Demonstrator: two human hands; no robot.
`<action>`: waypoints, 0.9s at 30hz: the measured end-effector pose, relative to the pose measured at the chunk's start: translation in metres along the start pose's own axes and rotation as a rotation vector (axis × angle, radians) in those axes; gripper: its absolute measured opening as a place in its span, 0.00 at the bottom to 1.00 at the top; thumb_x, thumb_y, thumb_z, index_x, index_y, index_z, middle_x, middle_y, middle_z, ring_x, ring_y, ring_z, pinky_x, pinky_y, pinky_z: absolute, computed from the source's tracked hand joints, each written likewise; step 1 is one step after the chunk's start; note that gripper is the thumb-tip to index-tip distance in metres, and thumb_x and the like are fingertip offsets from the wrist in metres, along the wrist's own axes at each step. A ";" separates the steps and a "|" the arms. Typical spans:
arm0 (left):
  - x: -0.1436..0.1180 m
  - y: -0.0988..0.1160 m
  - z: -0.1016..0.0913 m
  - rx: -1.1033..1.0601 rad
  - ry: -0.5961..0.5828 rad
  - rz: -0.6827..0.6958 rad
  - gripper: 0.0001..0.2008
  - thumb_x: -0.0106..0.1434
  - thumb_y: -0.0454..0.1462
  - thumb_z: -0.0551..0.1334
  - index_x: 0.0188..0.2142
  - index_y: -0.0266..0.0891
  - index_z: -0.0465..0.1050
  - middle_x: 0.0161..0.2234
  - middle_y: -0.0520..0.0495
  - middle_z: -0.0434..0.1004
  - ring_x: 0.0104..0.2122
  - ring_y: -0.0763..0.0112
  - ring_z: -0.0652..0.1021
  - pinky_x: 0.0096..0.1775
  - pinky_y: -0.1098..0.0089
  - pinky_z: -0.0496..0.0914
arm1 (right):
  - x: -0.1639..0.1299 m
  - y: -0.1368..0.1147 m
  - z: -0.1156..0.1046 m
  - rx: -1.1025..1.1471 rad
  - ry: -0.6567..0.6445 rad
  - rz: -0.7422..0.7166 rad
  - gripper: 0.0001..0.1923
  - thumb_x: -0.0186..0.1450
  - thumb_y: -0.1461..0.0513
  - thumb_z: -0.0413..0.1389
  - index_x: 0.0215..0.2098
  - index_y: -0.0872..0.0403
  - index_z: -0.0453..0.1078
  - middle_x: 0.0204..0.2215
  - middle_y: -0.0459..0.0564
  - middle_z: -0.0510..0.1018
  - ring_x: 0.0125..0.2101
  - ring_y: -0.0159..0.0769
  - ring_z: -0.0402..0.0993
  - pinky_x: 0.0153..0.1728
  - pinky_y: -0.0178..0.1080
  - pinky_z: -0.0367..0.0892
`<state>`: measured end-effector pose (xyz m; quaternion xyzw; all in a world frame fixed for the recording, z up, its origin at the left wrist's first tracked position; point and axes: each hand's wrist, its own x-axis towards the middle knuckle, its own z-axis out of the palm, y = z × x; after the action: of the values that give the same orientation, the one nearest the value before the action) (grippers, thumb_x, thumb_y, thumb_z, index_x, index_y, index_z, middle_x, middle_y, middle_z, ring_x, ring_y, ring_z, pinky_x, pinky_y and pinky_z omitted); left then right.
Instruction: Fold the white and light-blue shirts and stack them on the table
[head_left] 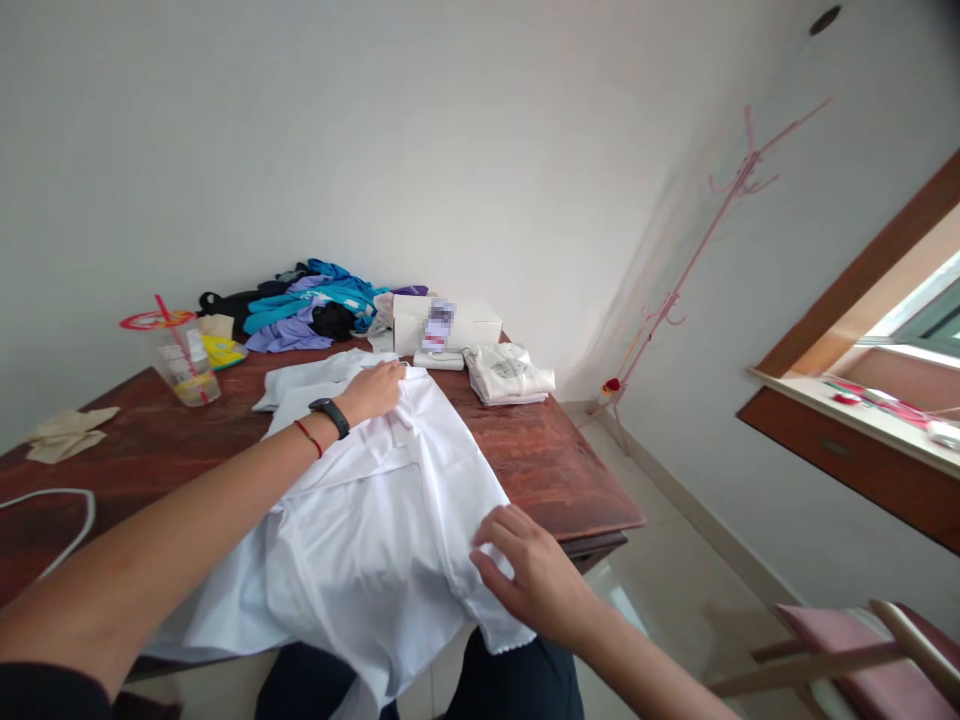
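White shirt [375, 520] on wooden table [540, 460], left hand [373, 390] far edge, right hand [529, 570] near edge

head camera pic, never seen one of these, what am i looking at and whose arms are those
There is no machine here. A camera worn on a person's head looks forward and down, so both arms reaching in from the bottom are that person's own. It is the only view.

The left hand, with a black band and a red cord on the wrist, presses on the far part of a white garment spread over a dark wooden table. The right hand rests on the garment's near edge, which hangs off the table.

Further back lie a pile of coloured clothes, a white box, a folded pale garment, and a plastic cup with a red straw. A pink coat stand is by the wall.
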<state>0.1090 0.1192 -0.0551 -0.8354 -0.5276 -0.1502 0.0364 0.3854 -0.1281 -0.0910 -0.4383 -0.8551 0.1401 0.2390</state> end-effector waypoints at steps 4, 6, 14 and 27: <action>0.013 0.034 0.024 -0.049 -0.133 0.210 0.22 0.73 0.37 0.51 0.65 0.39 0.63 0.67 0.41 0.64 0.65 0.63 0.67 0.62 0.65 0.61 | 0.062 0.021 0.003 -0.071 0.029 -0.130 0.18 0.72 0.53 0.55 0.56 0.53 0.69 0.60 0.59 0.69 0.60 0.47 0.66 0.61 0.49 0.63; 0.011 0.039 0.044 -0.053 -0.169 0.215 0.25 0.74 0.43 0.52 0.67 0.39 0.61 0.69 0.40 0.59 0.68 0.58 0.61 0.65 0.60 0.58 | 0.090 0.038 0.016 -0.139 -0.043 -0.150 0.28 0.72 0.48 0.53 0.63 0.54 0.64 0.68 0.62 0.60 0.67 0.50 0.55 0.66 0.53 0.55; 0.000 0.012 0.095 -0.056 -0.084 0.061 0.31 0.73 0.54 0.50 0.69 0.43 0.60 0.70 0.40 0.56 0.71 0.50 0.54 0.68 0.50 0.52 | 0.112 0.081 0.058 -0.233 -0.212 -0.147 0.40 0.71 0.40 0.48 0.75 0.47 0.47 0.74 0.57 0.45 0.73 0.55 0.37 0.69 0.60 0.41; -0.004 -0.002 0.089 0.025 0.033 -0.038 0.26 0.75 0.47 0.47 0.68 0.45 0.63 0.72 0.42 0.53 0.71 0.48 0.52 0.67 0.42 0.52 | 0.191 0.079 0.032 -0.051 -0.069 -0.080 0.20 0.74 0.54 0.50 0.58 0.54 0.71 0.52 0.58 0.77 0.53 0.45 0.74 0.57 0.46 0.66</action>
<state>0.1250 0.1361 -0.1408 -0.8220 -0.5446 -0.1580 0.0526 0.3269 0.0727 -0.0989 -0.4045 -0.8829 0.1236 0.2037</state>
